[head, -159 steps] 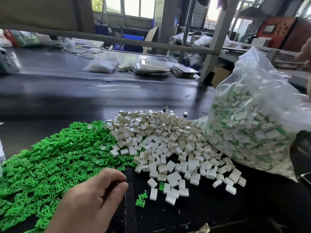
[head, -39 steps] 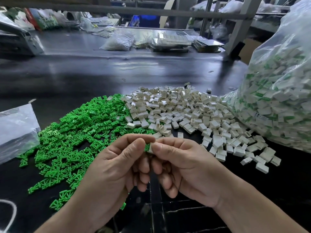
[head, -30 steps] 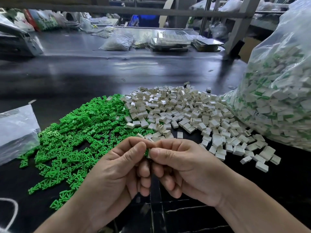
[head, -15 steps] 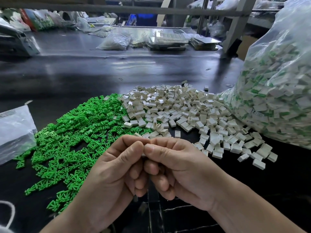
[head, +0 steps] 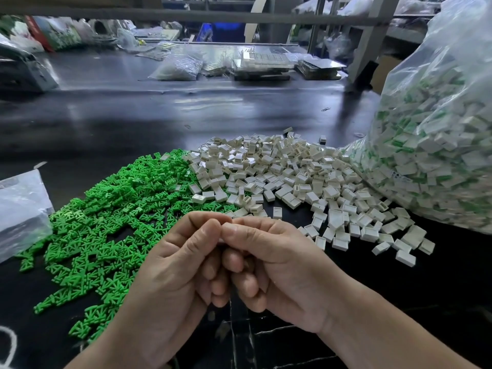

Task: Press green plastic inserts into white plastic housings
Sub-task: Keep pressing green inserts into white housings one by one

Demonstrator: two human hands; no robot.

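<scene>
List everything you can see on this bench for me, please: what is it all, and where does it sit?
green inserts: heap, too many to count, green, table's left-centre.
white housings: heap, too many to count, white, right of the green heap, edges mingling.
large bag: one, clear, full of white-and-green parts, right edge.
small bag: one, clear, left edge.
bags and trays: several, clear, table's far side.
table: one, black, under everything.
hands: two, bare, front centre; left hand and right hand meet at the fingertips; anything held is hidden.
</scene>
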